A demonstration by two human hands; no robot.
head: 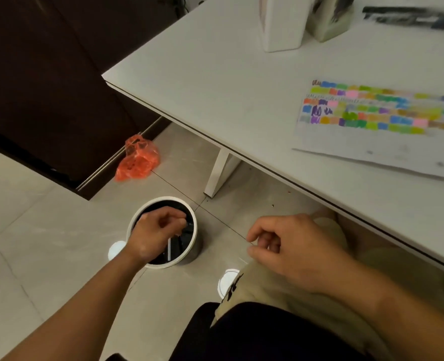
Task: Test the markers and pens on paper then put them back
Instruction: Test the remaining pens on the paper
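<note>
Honestly, nothing here is actually legible. The sheet of paper (366,155) has a purple scribble (319,111) and a thin row of squiggly handwriting (345,98) in among the colour swatches (387,120), but it's all too blurred to pick out letters. There are black printed marks (233,285) on the beige cloth (267,290), which might be lettering, but I can't read them. The white carton (280,27) at the back is just a blur too.
</note>
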